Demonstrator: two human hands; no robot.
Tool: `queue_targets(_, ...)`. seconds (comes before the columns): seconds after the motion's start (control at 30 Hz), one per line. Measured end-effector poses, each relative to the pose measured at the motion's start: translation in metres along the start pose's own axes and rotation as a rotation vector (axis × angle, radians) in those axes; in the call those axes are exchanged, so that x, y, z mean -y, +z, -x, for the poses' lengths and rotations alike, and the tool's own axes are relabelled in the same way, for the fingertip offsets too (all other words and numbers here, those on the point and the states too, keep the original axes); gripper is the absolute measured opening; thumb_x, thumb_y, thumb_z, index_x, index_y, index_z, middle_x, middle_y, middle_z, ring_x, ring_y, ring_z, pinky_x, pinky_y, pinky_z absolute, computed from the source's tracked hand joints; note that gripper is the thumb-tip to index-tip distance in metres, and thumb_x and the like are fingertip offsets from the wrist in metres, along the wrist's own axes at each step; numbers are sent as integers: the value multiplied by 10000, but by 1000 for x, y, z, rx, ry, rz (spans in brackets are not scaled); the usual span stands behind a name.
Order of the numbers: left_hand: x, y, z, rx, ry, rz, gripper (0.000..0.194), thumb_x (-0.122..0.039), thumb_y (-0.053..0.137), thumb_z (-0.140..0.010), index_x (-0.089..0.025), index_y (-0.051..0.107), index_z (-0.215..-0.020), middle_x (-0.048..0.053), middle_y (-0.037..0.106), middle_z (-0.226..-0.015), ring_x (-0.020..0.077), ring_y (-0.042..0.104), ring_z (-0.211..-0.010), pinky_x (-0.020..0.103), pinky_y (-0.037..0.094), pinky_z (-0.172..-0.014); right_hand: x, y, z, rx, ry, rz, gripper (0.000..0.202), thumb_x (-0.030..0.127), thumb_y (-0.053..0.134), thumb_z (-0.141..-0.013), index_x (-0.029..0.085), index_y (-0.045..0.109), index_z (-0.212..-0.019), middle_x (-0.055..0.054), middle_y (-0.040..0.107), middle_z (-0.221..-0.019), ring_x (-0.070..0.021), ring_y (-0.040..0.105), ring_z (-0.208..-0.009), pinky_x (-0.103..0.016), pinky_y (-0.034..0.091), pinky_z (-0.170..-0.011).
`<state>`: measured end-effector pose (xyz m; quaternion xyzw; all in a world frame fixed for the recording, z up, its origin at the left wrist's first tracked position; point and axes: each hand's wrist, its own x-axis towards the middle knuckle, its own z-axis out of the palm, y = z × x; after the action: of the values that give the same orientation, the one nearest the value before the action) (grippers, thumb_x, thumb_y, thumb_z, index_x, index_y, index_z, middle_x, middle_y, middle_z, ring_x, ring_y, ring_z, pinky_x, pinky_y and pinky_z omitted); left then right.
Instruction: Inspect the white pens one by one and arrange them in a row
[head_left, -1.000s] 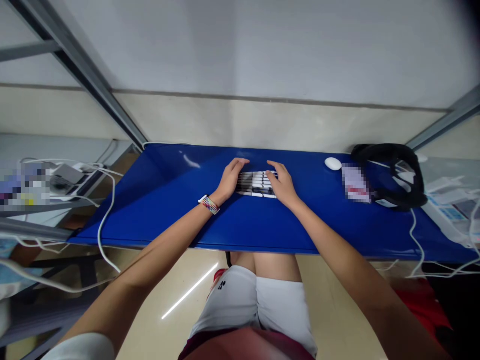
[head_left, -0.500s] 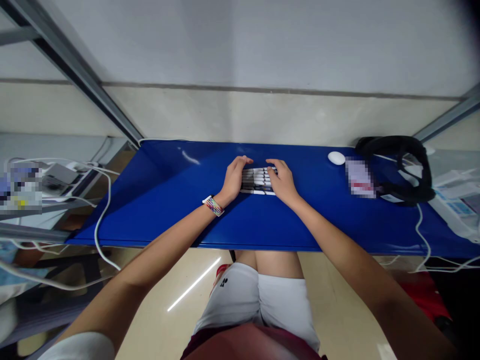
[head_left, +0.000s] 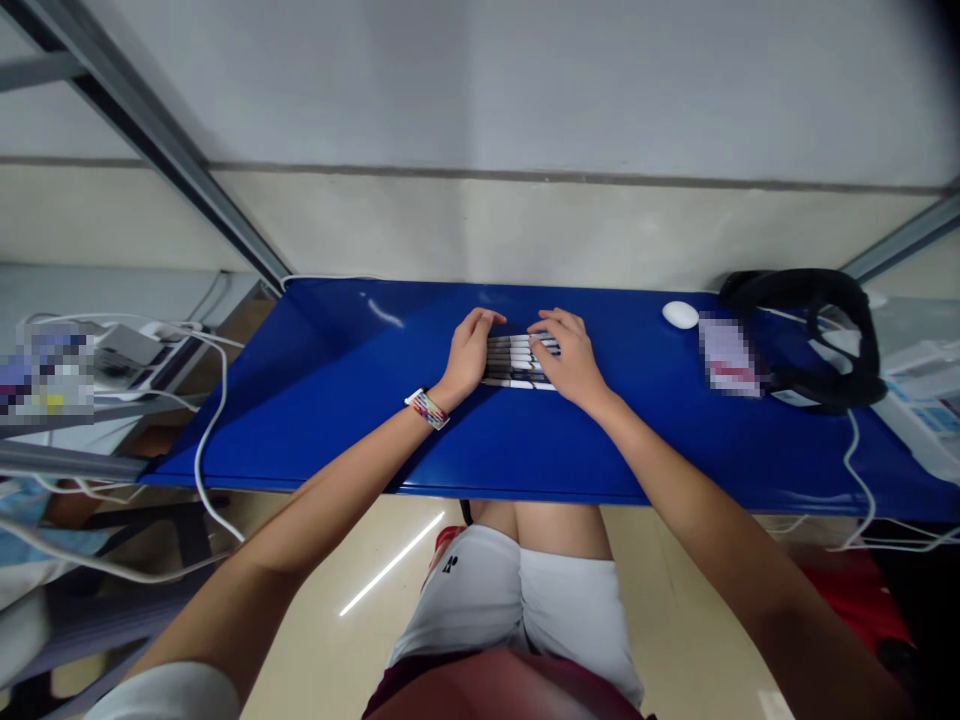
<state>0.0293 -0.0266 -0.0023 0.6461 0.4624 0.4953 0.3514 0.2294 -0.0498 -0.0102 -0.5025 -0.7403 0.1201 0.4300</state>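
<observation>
Several slim white pens (head_left: 517,357) with dark sections lie side by side in a row on the blue tabletop (head_left: 360,400). My left hand (head_left: 470,350) stands on its edge against their left ends, fingers stretched forward and thumb apart, not wrapped round them. At the right ends is my right hand (head_left: 571,355), its fingers spread and bent over the pens, with fingertips touching or just above the upper ones. The right tips of the pens are partly hidden beneath this hand.
Toward the right lie a white egg-shaped object (head_left: 680,315), a blurred-out card-like item (head_left: 727,352) and a black headset-like strap (head_left: 862,330). White cables (head_left: 204,430) hang across the left edge. Grey metal posts (head_left: 172,165) and a wall (head_left: 525,230) bound the back.
My right hand has shifted slightly to the right and its fingers have lifted and spread, showing more of the pens. The left hand stays at their left ends.
</observation>
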Motion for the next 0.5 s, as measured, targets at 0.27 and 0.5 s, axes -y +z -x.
queue_targets(0.27,1,-5,-4,5,36,-106,333,-401,395,-1122,-233,657,-1004,79,727,-1117,225,663,-1106,362,505,-1043,31,-12,7,314,-386,-59,166,204,654,-937,274,779,-854,-97,735,-1299,-352,546,-1432,-639,495,-1175)
queue_targets(0.5,5,-7,-7,-35,87,-83,323,-369,415,-1117,-235,679,-988,74,724,-1095,236,658,-1102,405,490,-1072,38,-14,9,371,-450,-34,80,235,707,-922,270,769,-886,-105,709,-1328,-338,528,-1444,-601,511,-1174)
